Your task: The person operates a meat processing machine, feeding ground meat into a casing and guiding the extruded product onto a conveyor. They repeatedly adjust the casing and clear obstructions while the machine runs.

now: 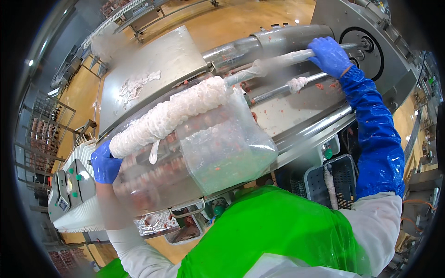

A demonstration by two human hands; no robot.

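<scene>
A long roll of bunched, whitish sausage casing [176, 111] runs slantwise across the machine, with a loose end hanging below it. At its lower left end, my left hand [106, 162], in a blue glove, is closed around the casing; its fingertips are partly hidden. Out of the roll's upper right end comes a long filling tube [285, 59], partly covered by thin casing. My right hand [329, 55], gloved with a blue sleeve, is closed round this tube near the machine housing. Below it lies a second, thinner metal tube [273, 93] with a small clump of casing.
A clear plastic cover [227, 153] lies under the roll, with linked sausages blurred behind it. Loose casing [136, 85] rests on a steel table [171, 51] at far left. A dark basket [343, 171] stands below my right arm. The steel machine housing [361, 28] rises at far right.
</scene>
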